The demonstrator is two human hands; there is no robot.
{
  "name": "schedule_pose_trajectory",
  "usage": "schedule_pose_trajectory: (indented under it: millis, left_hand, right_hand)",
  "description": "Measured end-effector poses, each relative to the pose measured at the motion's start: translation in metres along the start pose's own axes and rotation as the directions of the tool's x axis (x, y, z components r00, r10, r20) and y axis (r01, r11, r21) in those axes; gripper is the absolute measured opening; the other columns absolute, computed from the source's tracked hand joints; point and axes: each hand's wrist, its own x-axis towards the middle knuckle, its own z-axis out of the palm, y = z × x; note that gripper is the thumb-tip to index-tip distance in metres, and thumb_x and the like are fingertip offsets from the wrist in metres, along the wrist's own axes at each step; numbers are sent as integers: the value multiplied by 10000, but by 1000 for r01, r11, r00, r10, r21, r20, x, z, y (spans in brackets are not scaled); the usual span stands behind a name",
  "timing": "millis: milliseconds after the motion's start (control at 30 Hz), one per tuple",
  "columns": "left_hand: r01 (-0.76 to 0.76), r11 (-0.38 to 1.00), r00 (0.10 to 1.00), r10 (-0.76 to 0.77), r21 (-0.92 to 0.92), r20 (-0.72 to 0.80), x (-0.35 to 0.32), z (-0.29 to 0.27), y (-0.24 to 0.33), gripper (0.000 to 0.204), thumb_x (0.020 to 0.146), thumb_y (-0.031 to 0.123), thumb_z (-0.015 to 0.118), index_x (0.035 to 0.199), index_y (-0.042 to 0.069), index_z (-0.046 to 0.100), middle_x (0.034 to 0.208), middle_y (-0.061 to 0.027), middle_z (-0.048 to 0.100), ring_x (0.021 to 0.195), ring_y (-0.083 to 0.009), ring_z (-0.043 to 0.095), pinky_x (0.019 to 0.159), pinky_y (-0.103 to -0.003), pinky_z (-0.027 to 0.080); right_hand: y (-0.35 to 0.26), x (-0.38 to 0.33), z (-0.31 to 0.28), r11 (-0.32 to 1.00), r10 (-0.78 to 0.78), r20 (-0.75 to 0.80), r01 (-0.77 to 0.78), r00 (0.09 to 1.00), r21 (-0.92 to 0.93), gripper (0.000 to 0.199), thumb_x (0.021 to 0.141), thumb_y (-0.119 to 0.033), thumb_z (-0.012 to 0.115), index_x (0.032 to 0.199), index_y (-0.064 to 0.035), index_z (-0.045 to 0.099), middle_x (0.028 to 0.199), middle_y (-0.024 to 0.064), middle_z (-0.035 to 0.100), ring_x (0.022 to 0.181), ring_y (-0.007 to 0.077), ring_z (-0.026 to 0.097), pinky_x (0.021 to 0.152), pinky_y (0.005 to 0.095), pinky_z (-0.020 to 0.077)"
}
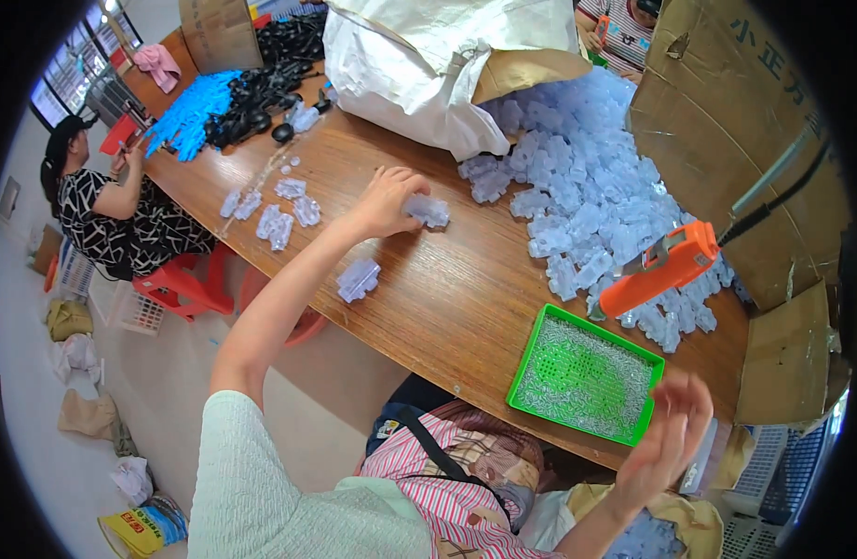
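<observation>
Nearest the lower edge, the right hand (669,438) hangs off the counter (456,298) edge, blurred, fingers spread and holding nothing that shows. Just beyond it sits a green tray (531,359) of small metal pieces, probably kept close for easy picking; what they are is too fine to tell. An orange power tool (657,270) hangs on a cable above the tray, within reach. Farther out, the left hand (384,200) reaches across the wood, fingers curled onto a clear plastic part (428,211). Another clear part (359,279) lies nearer, apart. Beyond, a heap of pale blue parts (587,186) spills from a white sack (410,65). Cardboard hides the heap's right side.
</observation>
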Motion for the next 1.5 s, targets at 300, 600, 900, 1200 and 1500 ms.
schedule_pose_trajectory:
  millis: [300,600,900,1200,1500]
  left_hand:
    - [-112,850,991,58,-515,-120,-29,7,83,603,729,-32,728,1269,82,487,1059,-38,478,982,-181,565,886,-305,507]
    - [368,-108,920,189,-923,345,-40,32,149,737,751,-71,743,1396,69,412,1081,-6,408,1028,-116,556,880,-244,525]
    - [400,162,895,143,-902,422,-36,48,176,448,851,-6,681,1275,22,538,1259,-31,488,1121,-118,534,924,-264,471]
    - [508,79,858,36,-857,512,-40,46,186,442,888,146,655,1264,-10,482,925,-51,623,720,-72,576,610,-219,446]
    - [583,173,791,102,-794,604,-34,46,185,414,889,57,631,1268,-13,479,967,-29,564,825,-82,579,734,-226,500]
  right_hand:
    - [30,82,51,982,-44,260,-7,965,191,616,969,-314,511,1468,-41,275,1411,196,439,1308,292,440,1104,441,317]
    - [29,92,65,991,134,158,-133,978,-19,510,811,-161,734,1232,20,510,1047,77,587,828,134,595,772,305,504]
    - [70,77,63,956,213,184,-243,960,162,871,789,-760,493,1100,53,523,705,67,513,605,161,516,506,299,481]
    - [95,61,65,956,151,83,-167,985,243,961,734,-858,447,1040,50,526,681,72,483,565,175,493,457,313,455]
    - [113,57,64,934,-8,126,-37,992,356,949,740,-851,456,1047,45,525,730,79,487,577,178,496,481,309,464]
